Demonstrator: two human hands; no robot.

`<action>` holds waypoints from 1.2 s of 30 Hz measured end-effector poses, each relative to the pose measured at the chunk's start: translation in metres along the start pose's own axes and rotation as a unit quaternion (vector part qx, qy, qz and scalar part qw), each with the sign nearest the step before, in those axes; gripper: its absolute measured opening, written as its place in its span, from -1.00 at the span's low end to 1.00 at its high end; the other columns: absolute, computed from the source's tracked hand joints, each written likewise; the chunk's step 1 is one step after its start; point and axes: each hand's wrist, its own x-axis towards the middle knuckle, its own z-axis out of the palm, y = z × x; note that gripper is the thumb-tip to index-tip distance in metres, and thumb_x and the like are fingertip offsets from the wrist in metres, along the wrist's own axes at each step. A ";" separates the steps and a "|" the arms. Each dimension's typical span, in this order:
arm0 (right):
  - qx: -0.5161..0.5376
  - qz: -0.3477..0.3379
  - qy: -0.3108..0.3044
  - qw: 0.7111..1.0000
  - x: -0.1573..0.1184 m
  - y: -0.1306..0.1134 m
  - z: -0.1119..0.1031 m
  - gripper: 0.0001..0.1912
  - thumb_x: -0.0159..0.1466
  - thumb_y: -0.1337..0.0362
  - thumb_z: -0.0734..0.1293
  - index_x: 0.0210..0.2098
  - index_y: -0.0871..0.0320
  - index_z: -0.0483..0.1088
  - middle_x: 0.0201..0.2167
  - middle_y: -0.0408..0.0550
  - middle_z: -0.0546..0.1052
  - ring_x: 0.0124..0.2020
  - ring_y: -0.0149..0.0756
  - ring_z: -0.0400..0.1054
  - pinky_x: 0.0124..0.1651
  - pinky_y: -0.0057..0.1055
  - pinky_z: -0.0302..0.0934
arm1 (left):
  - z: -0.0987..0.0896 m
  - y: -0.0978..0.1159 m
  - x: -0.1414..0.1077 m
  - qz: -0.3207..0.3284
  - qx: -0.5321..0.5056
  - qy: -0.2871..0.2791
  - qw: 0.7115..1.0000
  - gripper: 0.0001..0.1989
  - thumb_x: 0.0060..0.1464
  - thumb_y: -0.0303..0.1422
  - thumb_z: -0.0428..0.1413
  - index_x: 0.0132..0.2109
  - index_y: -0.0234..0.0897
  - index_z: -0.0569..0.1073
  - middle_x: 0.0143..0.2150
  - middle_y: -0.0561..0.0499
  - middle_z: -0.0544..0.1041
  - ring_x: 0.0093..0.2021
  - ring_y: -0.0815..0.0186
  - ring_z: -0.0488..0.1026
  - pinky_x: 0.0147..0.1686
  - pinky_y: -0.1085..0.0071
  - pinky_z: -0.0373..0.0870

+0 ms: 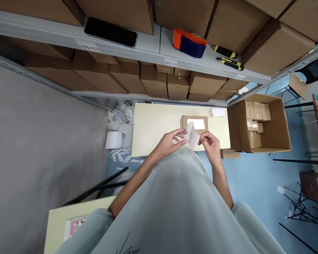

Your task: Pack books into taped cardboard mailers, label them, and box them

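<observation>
A thin white sheet (193, 137) is held up between my two hands, over the near edge of the pale table (156, 121). My left hand (172, 141) touches its left side, with thumb and fingers a little apart around it. On the sheet's right edge, my right hand (210, 143) pinches a corner between thumb and fingers. Just beyond the sheet lies a small cardboard box (184, 121) with a white label on top, partly hidden by the sheet. A small white stack (218, 112) rests at the table's back right.
A large open carton (238, 123) with small boxes inside stands right of the table. Shelving (148, 46) with boxes, a phone (110, 31), a tape dispenser (189, 43) and cutters (229, 63) spans the top. White scraps and a roll (113, 140) are at left.
</observation>
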 end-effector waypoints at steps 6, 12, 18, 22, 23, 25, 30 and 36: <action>0.036 0.026 -0.049 0.998 -0.001 -0.006 -0.004 -0.80 0.30 0.12 0.40 -0.40 0.05 0.42 -0.44 -0.21 0.43 -0.41 -0.31 0.39 -0.16 -0.31 0.32 | 0.014 -0.012 0.009 -0.009 -0.031 0.022 0.999 -0.35 0.16 0.05 0.28 0.29 -0.15 0.51 0.31 -0.18 0.59 0.07 0.07 0.64 0.00 0.18 0.62; 0.056 0.035 -0.086 0.994 0.000 0.000 -0.003 -0.78 0.30 0.10 0.40 -0.41 0.05 0.43 -0.39 -0.17 0.43 -0.38 -0.30 0.37 -0.18 -0.30 0.31 | 0.027 -0.023 0.014 -0.013 -0.131 0.007 0.991 -0.28 0.15 0.05 0.31 0.35 -0.18 0.47 0.30 -0.23 0.58 0.24 -0.01 0.58 0.16 0.12 0.57; 0.065 0.049 -0.082 0.993 0.003 0.008 -0.006 -0.79 0.27 0.12 0.41 -0.44 0.06 0.44 -0.37 -0.16 0.42 -0.38 -0.31 0.35 -0.17 -0.32 0.28 | 0.019 -0.027 0.012 -0.035 -0.174 0.073 0.981 -0.39 0.14 0.08 0.31 0.16 -0.26 0.59 -0.05 -0.17 0.71 0.04 0.05 0.65 0.15 0.10 0.54; 0.094 0.065 -0.076 0.991 0.006 0.014 -0.006 -0.84 0.26 0.15 0.43 -0.40 0.06 0.49 -0.33 -0.17 0.42 -0.43 -0.35 0.33 -0.20 -0.33 0.26 | 0.015 -0.028 0.011 -0.045 -0.172 0.079 0.981 -0.36 0.11 0.06 0.34 0.21 -0.22 0.56 0.11 -0.22 0.68 0.13 0.03 0.62 0.18 0.09 0.53; 0.100 0.068 -0.080 0.989 0.006 0.015 -0.005 -0.84 0.25 0.15 0.43 -0.41 0.06 0.49 -0.33 -0.17 0.42 -0.43 -0.35 0.33 -0.21 -0.33 0.26 | 0.017 -0.028 0.011 -0.043 -0.169 0.066 0.982 -0.34 0.09 0.04 0.36 0.23 -0.20 0.55 0.16 -0.22 0.66 0.16 0.02 0.61 0.18 0.09 0.53; 0.112 0.075 -0.092 0.987 0.006 0.015 -0.002 -0.84 0.24 0.16 0.44 -0.42 0.06 0.48 -0.33 -0.17 0.42 -0.43 -0.35 0.32 -0.23 -0.33 0.25 | 0.023 -0.029 0.011 -0.035 -0.167 0.039 0.985 -0.31 0.06 0.02 0.38 0.27 -0.18 0.53 0.18 -0.22 0.65 0.16 0.01 0.61 0.15 0.10 0.55; 0.135 0.082 -0.117 0.981 0.004 0.010 0.006 -0.83 0.24 0.15 0.43 -0.43 0.06 0.48 -0.38 -0.17 0.41 -0.43 -0.33 0.29 -0.25 -0.33 0.24 | 0.035 -0.033 0.013 -0.026 -0.163 0.045 0.985 -0.38 0.10 -0.03 0.35 0.22 -0.23 0.56 -0.03 -0.14 0.67 -0.03 0.13 0.64 0.06 0.17 0.57; 0.140 0.066 -0.092 0.984 0.003 0.016 -0.007 -0.83 0.25 0.18 0.43 -0.45 0.07 0.49 -0.43 -0.19 0.42 -0.40 -0.32 0.26 -0.22 -0.35 0.20 | 0.014 -0.055 0.018 -0.025 -0.154 0.118 0.981 -0.45 0.10 -0.04 0.34 0.14 -0.26 0.59 -0.07 -0.12 0.67 -0.02 0.16 0.63 0.03 0.24 0.57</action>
